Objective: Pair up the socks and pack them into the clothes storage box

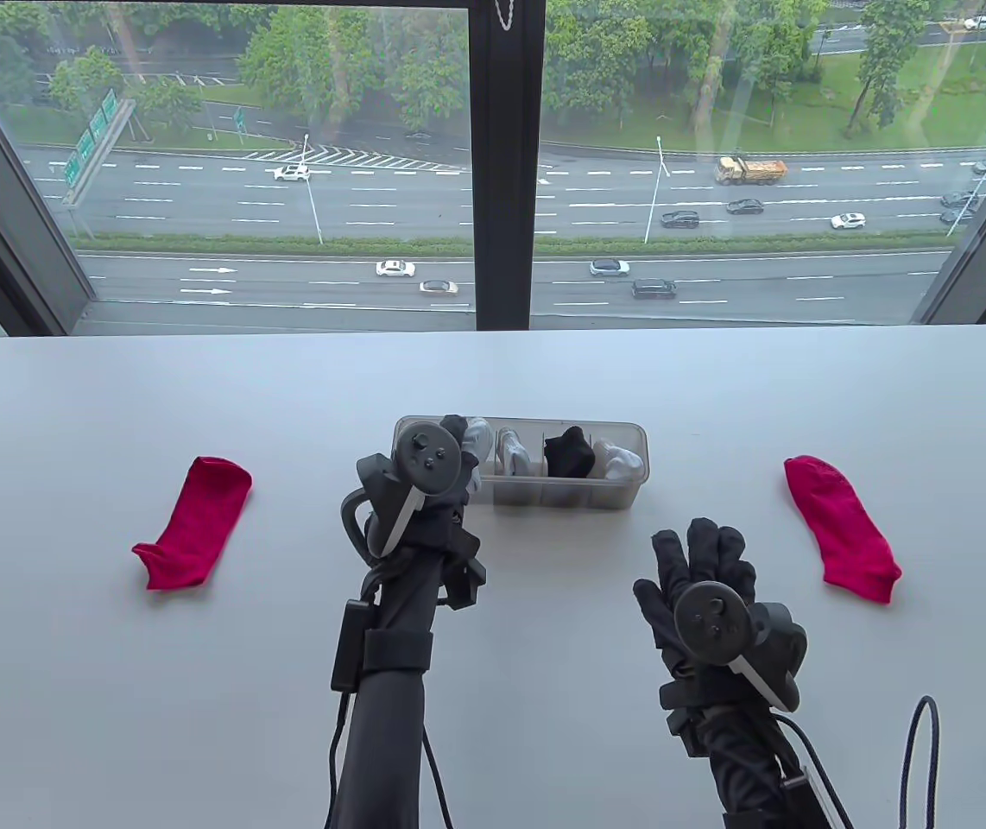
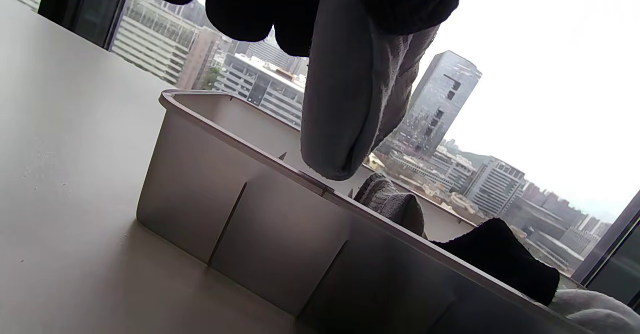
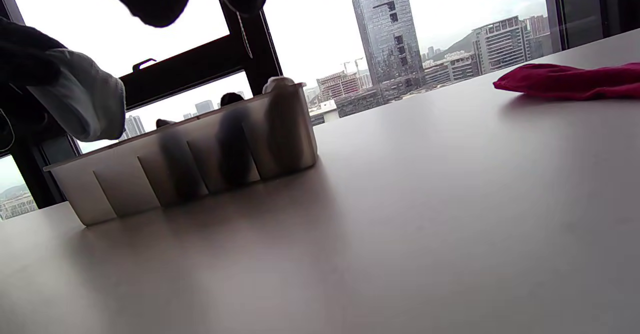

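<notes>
A clear storage box [image 1: 579, 495] with dividers stands at the table's middle. It holds a white sock bundle [image 1: 512, 453], a black bundle [image 1: 569, 453] and another white bundle [image 1: 621, 462]. My left hand [image 1: 464, 442] is over the box's left end and grips a pale grey sock bundle [image 2: 350, 104], which hangs just above the box's rim [image 2: 235, 141]. My right hand [image 1: 700, 553] is in front of the box's right end, fingers spread, holding nothing. One red sock [image 1: 195, 522] lies flat at the left and another red sock [image 1: 843, 528] at the right.
The white table [image 1: 493, 380] runs back to a large window with a dark centre post [image 1: 506, 164]. Cables trail from both wrists near the front edge. In the right wrist view the red sock [image 3: 570, 81] lies far right of the box [image 3: 125, 179].
</notes>
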The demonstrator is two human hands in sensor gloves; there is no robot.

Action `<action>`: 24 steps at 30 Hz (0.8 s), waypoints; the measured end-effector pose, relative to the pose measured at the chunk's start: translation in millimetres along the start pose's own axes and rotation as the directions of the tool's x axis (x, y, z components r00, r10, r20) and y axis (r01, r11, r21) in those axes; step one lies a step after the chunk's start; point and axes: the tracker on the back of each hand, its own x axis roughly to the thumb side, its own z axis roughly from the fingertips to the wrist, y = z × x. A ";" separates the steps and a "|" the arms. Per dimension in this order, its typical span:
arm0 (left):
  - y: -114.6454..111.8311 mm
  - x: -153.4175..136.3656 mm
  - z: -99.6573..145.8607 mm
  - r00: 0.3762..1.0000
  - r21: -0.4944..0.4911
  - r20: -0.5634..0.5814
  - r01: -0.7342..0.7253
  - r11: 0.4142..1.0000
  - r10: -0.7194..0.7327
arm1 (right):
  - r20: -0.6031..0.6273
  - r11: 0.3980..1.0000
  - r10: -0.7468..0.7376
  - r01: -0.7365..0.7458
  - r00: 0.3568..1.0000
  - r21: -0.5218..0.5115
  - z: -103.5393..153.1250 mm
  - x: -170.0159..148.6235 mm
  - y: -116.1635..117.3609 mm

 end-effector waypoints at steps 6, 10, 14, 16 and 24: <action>-17.7 -2.6 -22.7 0.998 0.090 -0.053 -0.022 0.996 0.027 | 0.032 0.998 0.066 -0.066 0.997 0.022 -4.5 4.9 4.7; -31.7 1.0 -27.2 0.998 0.067 -0.032 0.049 0.997 -0.047 | 0.027 0.994 0.103 -0.104 0.994 0.023 -5.1 4.1 5.4; -51.9 -1.0 -31.4 0.979 -0.014 -0.025 0.201 0.979 -0.202 | 0.020 0.996 0.077 -0.077 0.997 0.034 -4.4 2.3 6.2; -60.4 -4.7 -33.2 0.979 -0.093 0.021 0.203 0.975 -0.202 | 0.025 0.996 0.079 -0.080 0.997 0.036 -4.3 2.2 6.2; -11.3 -58.1 -44.1 0.989 -0.251 -0.112 0.071 0.965 -0.102 | 0.075 0.994 0.097 -0.100 0.992 0.035 -2.8 4.5 4.7</action>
